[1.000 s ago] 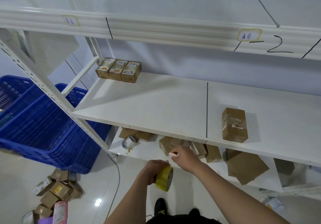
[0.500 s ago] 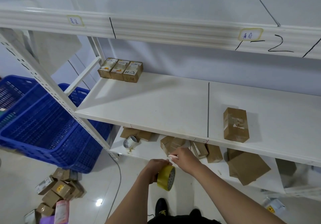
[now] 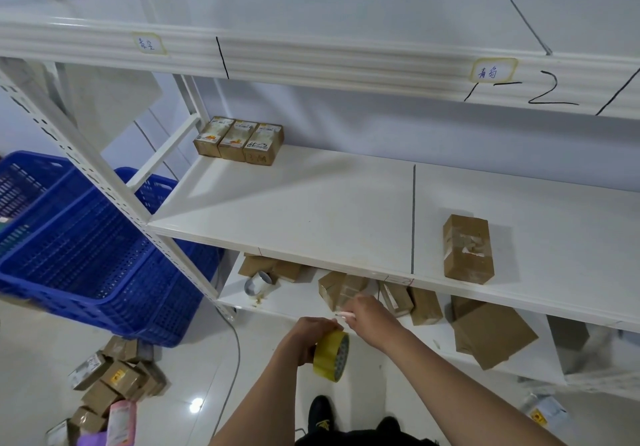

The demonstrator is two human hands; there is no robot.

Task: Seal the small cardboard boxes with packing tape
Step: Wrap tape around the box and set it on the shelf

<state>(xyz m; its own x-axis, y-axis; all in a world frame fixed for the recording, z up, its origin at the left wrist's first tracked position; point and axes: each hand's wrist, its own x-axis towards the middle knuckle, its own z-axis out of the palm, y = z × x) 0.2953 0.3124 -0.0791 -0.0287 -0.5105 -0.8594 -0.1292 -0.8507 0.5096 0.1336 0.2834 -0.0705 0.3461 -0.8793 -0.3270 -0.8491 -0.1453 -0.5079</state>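
My left hand grips a yellow roll of packing tape in front of the lower shelf. My right hand is just above and to the right of the roll, pinching something small and pale at the fingertips, close to the tape's edge. A small taped cardboard box lies on the right part of the middle shelf. Three small printed boxes stand in a row at the shelf's back left. Several brown boxes lie on the lower shelf behind my hands.
A silver tape roll lies on the lower shelf at left. Blue plastic crates stand left of the rack. Several small boxes are piled on the floor. A larger flat carton lies on the lower shelf at right.
Both hands stay close together at the tape roll, with little movement. The view has shifted slightly.
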